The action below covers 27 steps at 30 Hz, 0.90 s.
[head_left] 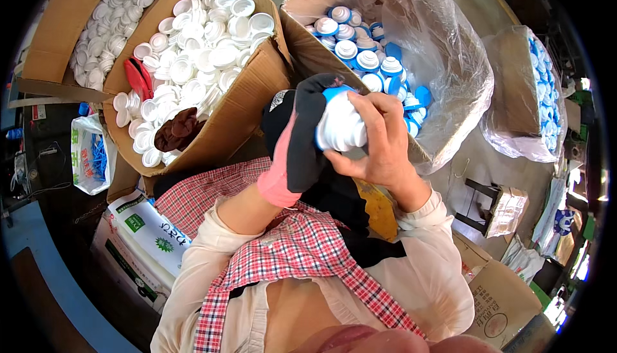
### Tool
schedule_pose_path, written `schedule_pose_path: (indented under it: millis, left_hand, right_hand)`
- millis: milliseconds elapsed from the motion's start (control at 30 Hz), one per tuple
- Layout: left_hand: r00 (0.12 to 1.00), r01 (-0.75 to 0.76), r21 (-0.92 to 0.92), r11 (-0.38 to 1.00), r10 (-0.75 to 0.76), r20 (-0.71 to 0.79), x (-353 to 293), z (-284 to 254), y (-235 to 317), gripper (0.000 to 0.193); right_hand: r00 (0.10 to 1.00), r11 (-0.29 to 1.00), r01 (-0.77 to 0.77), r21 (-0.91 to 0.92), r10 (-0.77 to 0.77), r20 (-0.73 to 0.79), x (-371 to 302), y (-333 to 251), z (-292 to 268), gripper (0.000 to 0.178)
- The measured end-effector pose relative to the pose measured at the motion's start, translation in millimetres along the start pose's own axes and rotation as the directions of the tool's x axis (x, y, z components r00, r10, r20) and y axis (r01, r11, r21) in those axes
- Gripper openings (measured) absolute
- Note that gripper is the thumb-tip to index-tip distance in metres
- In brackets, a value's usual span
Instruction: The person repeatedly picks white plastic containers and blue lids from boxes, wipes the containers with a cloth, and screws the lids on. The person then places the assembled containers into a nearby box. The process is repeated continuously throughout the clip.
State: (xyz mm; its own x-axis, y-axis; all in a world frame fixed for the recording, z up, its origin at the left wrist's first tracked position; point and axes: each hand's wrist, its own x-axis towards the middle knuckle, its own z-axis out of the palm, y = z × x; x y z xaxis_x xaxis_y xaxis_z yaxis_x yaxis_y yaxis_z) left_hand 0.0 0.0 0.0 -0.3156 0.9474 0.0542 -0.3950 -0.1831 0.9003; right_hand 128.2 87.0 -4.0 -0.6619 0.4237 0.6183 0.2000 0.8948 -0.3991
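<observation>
My left hand [307, 138], in a black and pink glove, is closed around the blue rim of a white ribbed plastic cap [340, 125], held up in front of my chest. My bare right hand [387, 144] grips the cap's white stepped side between thumb and fingers. Just beyond it, several similar blue-and-white caps [367, 61] lie in a cardboard box lined with clear plastic [450, 64]. To the left, loose white plastic caps [204, 57] fill an open cardboard box [241, 99].
A red pouch-like item [138, 78] and a dark brown cloth [180, 129] lie on the white caps. Another box of white parts [48, 48] stands far left. At the right are a lined box of blue parts [514, 96] and a small stool [508, 211].
</observation>
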Motion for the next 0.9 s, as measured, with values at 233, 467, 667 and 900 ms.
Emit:
schedule_pose_path:
  millis: [233, 467, 667, 900]
  left_hand:
    - [0.988, -0.148, 0.537, 0.831, 0.146, 0.047, -4, -5, 0, 0.035]
    - [0.975, -0.178, 0.657, 0.733, 0.222, 0.016, -3, 4, 5, 0.04]
    - [0.98, -0.17, 0.509, 0.844, 0.201, -0.005, -5, 4, 7, 0.045]
    - [0.984, -0.121, 0.475, 0.872, 0.17, -0.062, -7, 5, 7, 0.049]
  right_hand:
    - [0.99, 0.993, 0.107, -0.047, -0.111, -0.09, 3, 6, 14, 0.073]
    - [0.988, 0.99, 0.105, -0.094, -0.115, -0.107, 5, -1, 12, 0.068]
    - [0.981, 0.99, 0.139, -0.034, -0.142, -0.129, 9, 0, 8, 0.064]
    - [0.957, 0.971, 0.222, -0.091, -0.234, -0.172, 7, -1, 10, 0.066]
